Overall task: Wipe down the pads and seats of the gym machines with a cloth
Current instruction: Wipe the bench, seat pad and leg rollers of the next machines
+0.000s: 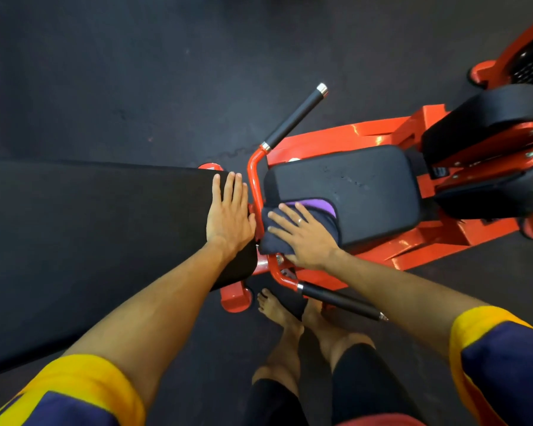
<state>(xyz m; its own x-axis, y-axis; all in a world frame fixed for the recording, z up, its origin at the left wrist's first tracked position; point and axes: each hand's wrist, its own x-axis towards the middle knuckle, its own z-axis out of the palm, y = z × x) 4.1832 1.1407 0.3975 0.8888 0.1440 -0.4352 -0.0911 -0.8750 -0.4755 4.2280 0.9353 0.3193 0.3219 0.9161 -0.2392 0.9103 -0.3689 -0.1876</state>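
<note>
1. Right hand (305, 238), fingers spread flat, presses cloth (274, 243) on seat's (360, 186) near-left corner.
2. Left hand (228, 216) rests flat on long pad's (105, 229) end.
3. Cloth judged soft, light; palm pressure should suffice.

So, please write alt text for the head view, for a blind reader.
The right hand presses a dark cloth on the black seat of a red gym machine; the left hand rests flat on a long black pad beside it.
</note>
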